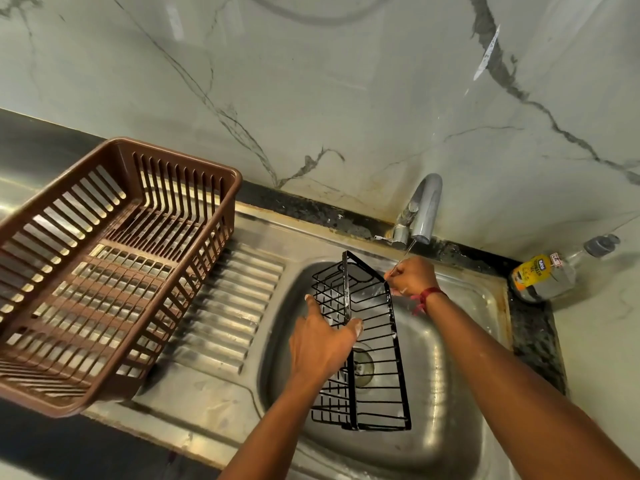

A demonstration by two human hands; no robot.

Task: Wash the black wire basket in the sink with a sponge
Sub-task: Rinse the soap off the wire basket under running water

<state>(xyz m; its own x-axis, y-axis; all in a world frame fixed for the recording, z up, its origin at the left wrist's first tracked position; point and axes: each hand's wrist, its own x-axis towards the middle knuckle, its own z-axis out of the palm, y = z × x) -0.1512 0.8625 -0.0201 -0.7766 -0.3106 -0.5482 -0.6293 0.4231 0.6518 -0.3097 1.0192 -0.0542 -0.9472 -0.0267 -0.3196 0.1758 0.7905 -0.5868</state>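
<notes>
Both forearms reach down into the steel sink (450, 375), where the black wire basket (354, 393) stands tilted over the drain. Left hand (322, 344) grasps its middle bar, thumb hooked round. Right hand (414, 275), curled, pinches the far corner under the tap (424, 209). Brown plastic dish drainer (180, 157) sits on the draining board to the left; a dishwash bottle (543, 275) lies right.

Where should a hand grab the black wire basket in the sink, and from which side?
Likely the flat bar of the black wire basket, from the left, as the left hand does. It is broader than the thin wires, stands uppermost with the basket tilted, and open gaps beside it admit fingers.
</notes>
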